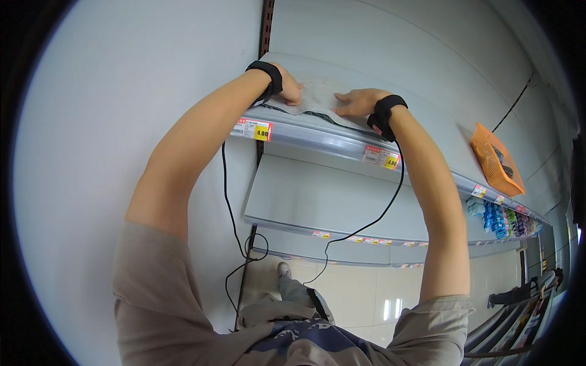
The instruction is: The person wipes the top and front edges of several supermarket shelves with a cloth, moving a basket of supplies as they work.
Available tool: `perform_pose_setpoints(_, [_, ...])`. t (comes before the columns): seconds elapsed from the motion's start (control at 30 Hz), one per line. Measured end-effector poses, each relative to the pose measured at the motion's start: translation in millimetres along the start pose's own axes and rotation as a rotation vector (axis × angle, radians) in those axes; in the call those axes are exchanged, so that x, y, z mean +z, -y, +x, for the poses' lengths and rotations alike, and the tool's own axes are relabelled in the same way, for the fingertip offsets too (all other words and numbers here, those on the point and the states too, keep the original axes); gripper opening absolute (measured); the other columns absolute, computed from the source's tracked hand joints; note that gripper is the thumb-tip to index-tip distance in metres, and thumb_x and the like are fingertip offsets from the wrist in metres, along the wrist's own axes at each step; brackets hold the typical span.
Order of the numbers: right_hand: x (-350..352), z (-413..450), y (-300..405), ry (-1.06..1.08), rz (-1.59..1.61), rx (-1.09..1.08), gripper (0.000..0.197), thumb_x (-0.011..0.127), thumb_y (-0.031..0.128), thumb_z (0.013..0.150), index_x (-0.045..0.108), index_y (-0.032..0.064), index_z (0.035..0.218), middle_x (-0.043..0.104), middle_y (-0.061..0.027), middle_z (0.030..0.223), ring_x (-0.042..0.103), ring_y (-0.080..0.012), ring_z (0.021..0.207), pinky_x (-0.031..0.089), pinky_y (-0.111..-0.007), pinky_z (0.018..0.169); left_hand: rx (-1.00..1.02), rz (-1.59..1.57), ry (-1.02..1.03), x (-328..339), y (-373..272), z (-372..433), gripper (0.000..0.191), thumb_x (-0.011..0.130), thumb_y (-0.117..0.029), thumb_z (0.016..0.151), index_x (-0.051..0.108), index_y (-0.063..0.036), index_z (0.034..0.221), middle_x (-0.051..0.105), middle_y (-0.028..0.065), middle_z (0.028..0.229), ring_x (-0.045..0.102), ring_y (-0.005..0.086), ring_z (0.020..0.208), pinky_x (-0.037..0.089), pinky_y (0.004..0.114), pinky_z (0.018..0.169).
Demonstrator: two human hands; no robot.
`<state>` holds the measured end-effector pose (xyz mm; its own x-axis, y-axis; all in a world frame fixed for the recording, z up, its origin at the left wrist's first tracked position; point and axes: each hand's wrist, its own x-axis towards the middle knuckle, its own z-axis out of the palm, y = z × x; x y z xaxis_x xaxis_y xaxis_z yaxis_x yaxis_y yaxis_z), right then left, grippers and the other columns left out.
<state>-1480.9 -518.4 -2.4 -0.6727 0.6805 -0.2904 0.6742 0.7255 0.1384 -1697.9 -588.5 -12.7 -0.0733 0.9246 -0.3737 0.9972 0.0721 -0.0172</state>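
Note:
A pale grey cloth [316, 94] with a dark edge or underside lies along the upper shelf [329, 139] of a metal shelving unit, close to its front edge. On the cloth's left part rests my left hand [289, 87], its fingers bent downward. Whether they grip the fabric is hard to see. My right hand [359, 101] touches the cloth farther right, thumb and fingers spread apart. Both wrists wear black straps with cables. Beneath the hands, price tags [382, 157] line the shelf's front rail.
An orange plastic basket [494, 162] holding dark items stands on the shelf at right. Packaged goods [499, 219] fill part of a lower shelf. A white wall [114, 91] closes off the left side. Black cables [366, 226] hang below my wrists. Another person [526, 290] is at far right.

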Motion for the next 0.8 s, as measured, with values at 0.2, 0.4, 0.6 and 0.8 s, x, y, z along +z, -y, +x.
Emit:
perform_pose_setpoints(0.2, [-12,33,-11,0.043,0.001,0.039,0.089,0.047,0.071,0.080,0.030,0.0189,0.151,0.037,-0.0128,0.151,0.036,-0.0320,0.138,0.030,-0.042,0.113,-0.015,-0.051,-0.009,-8,10,17,0.101,0.060,-0.036,0.060,0.025,-0.0175,0.153,0.058,0.0213,0.126,0.054,0.0312,0.114,0.042,0.035,0.093])
perform_pose_setpoints(0.4, [-20,72,-27,0.020,-0.010,-0.004,0.089,0.048,0.071,0.080,0.028,0.0217,0.151,0.036,-0.0137,0.152,0.034,-0.0325,0.139,0.027,-0.044,0.113,-0.062,0.017,-0.013,-26,24,49,0.100,0.060,-0.037,0.060,0.027,-0.0194,0.153,0.054,0.0198,0.134,0.053,0.0310,0.117,0.042,0.036,0.093])
perform_pose_setpoints(0.6, [-31,109,-42,0.034,0.005,-0.010,0.082,0.045,0.070,0.084,0.029,0.0253,0.151,0.034,-0.0145,0.152,0.029,-0.0342,0.141,0.022,-0.047,0.115,-0.087,0.023,0.005,-42,38,83,0.099,0.061,-0.038,0.060,0.028,-0.0209,0.152,0.048,0.0185,0.142,0.051,0.0313,0.122,0.041,0.038,0.096])
perform_pose_setpoints(0.8, [-36,152,-57,-0.013,0.011,0.003,0.076,0.044,0.064,0.086,0.030,0.0265,0.151,0.033,-0.0130,0.153,0.031,-0.0326,0.141,0.022,-0.043,0.115,-0.112,-0.003,0.007,-56,57,123,0.099,0.060,-0.038,0.060,0.029,-0.0232,0.152,0.046,0.0186,0.144,0.050,0.0315,0.123,0.041,0.040,0.097])
